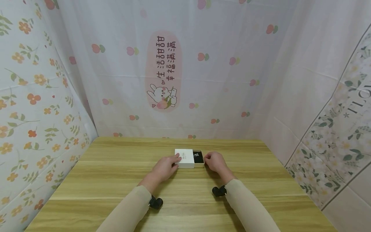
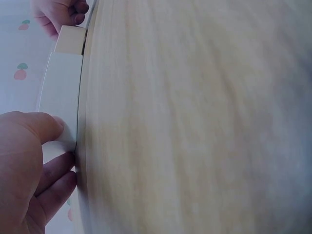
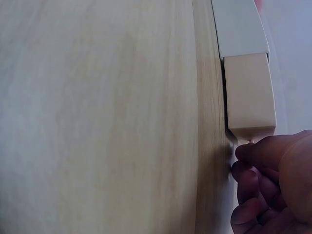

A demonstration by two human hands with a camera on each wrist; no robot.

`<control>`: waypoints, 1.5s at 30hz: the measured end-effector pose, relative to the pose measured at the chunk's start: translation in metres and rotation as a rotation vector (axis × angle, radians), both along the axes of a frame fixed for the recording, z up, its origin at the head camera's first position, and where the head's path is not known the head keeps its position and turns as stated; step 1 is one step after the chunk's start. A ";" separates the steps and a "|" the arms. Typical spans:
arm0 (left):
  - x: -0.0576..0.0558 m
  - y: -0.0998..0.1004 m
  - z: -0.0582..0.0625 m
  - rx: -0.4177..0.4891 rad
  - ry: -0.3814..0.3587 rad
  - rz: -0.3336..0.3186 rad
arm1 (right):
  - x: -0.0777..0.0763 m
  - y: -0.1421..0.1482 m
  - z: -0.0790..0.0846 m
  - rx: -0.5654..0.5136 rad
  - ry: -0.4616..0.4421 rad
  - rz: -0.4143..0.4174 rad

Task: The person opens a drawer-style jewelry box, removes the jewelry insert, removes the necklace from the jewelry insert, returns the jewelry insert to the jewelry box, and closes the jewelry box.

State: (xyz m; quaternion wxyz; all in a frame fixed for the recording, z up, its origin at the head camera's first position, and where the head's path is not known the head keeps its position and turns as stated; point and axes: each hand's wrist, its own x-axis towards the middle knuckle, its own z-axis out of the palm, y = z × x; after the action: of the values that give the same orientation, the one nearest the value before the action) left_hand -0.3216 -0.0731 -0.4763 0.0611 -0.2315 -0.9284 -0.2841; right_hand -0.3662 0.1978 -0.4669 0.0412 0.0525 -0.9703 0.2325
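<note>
A white box sleeve (image 1: 187, 155) with small dark lettering lies near the table's far edge. From its right end a cream drawer (image 3: 249, 92) sticks partway out, lined in black. On the lining rests a small silvery piece of jewelry (image 1: 196, 155). My left hand (image 1: 164, 167) holds the sleeve at its left end, thumb along the near side. At the drawer's outer end, the thumb and forefinger of my right hand (image 1: 215, 161) pinch a small pull tab (image 3: 251, 142); most of it is hidden by the fingertips.
The box lies on a wood-grain table (image 1: 185, 193). Behind the far edge hangs a pale curtain (image 1: 226, 90) with fruit prints, and patterned cloths (image 1: 43, 106) close off both sides. Each wrist carries a small black camera (image 1: 219, 191).
</note>
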 end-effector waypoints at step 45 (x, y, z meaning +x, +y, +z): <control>0.001 -0.001 0.001 -0.016 0.014 -0.005 | 0.003 0.015 0.004 -0.028 -0.029 -0.030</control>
State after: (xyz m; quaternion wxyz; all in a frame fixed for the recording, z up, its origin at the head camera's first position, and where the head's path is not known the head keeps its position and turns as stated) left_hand -0.3204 -0.0738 -0.4757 0.0651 -0.2363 -0.9296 -0.2752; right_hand -0.3629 0.2126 -0.4628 0.0311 0.0338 -0.9681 0.2462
